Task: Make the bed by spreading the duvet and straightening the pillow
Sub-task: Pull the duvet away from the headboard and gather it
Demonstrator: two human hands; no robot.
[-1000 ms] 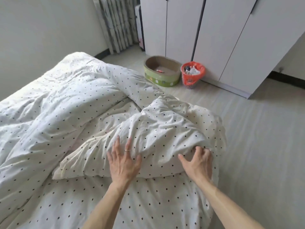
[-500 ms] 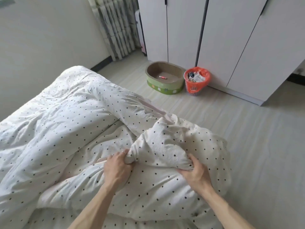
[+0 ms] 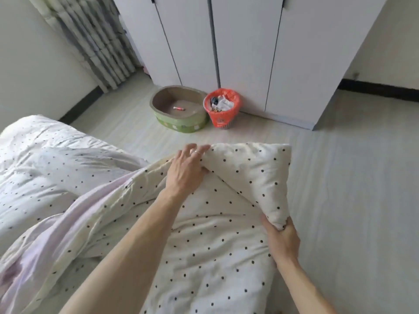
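Duvet (image 3: 215, 245) edge: left hand (image 3: 184, 171) grips fold, right hand (image 3: 281, 241) pinches corner. I see open floor (image 3: 351, 189) right, trash-filled bin (image 3: 223, 118).

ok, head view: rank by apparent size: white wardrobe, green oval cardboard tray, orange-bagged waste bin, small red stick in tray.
1. white wardrobe
2. green oval cardboard tray
3. orange-bagged waste bin
4. small red stick
Similar depth, ranking safe.
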